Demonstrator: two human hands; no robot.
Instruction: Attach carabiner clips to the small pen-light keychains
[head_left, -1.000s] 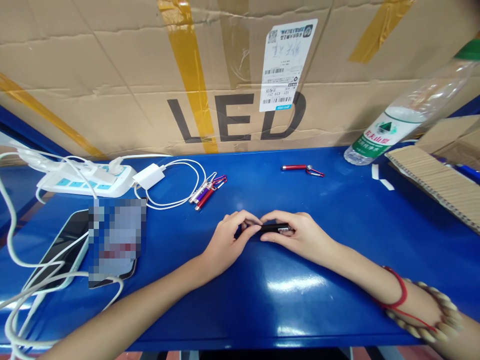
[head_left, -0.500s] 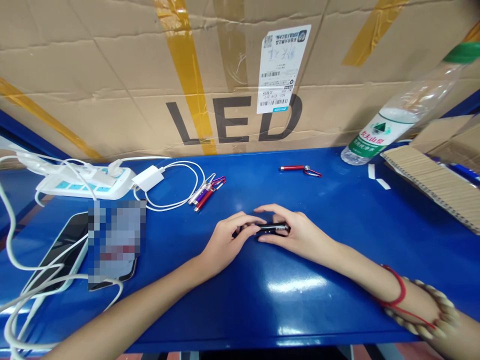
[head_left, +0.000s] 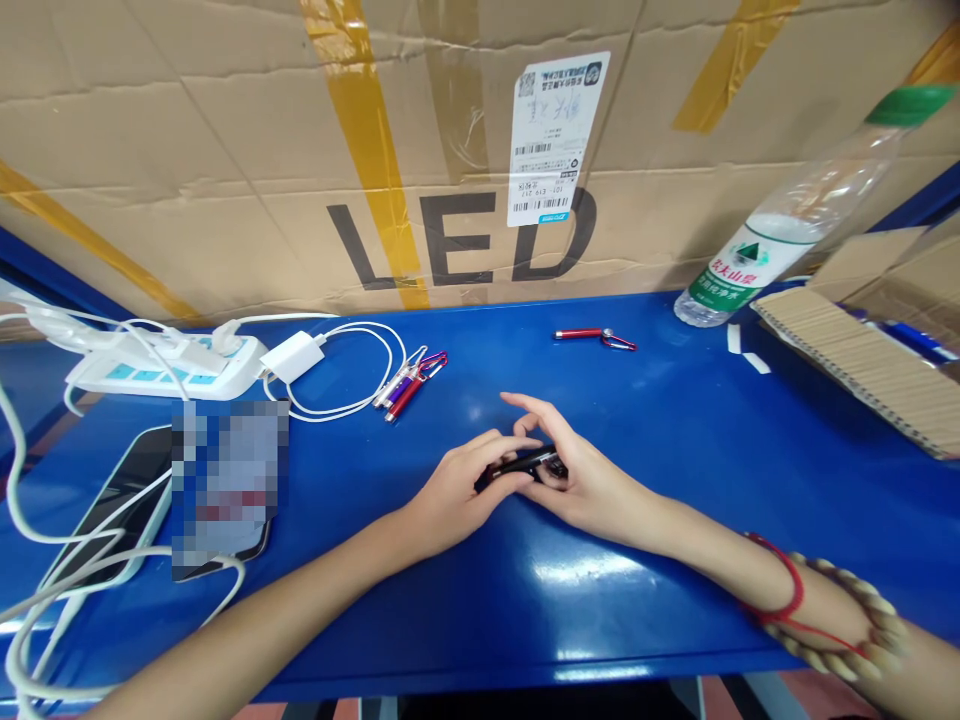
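Note:
Between both hands, low over the blue table (head_left: 360,590), lies a small black pen-shaped keychain light (head_left: 529,462). My left hand (head_left: 469,482) is closed on its left end, thumb below and fingers above. My right hand (head_left: 574,470) grips the other end, its index finger raised and curved away; part of the light is hidden by the fingers. Farther back, a red keychain light (head_left: 577,334) with a small carabiner rests alone. To the left, silver, purple and red keychain lights (head_left: 406,392) lie bunched together with their carabiners.
A white power strip (head_left: 150,375) with plugs, a charger (head_left: 294,357) and looping cables fills the left side, beside two phones (head_left: 124,500). At right stand a tilted water bottle (head_left: 757,260) and an open cardboard box (head_left: 847,365). A large carton (head_left: 247,150) walls the back.
My right hand has moved slightly left, closer to my left hand. The black light is now tilted, its right end higher, and less of it shows between the fingers.

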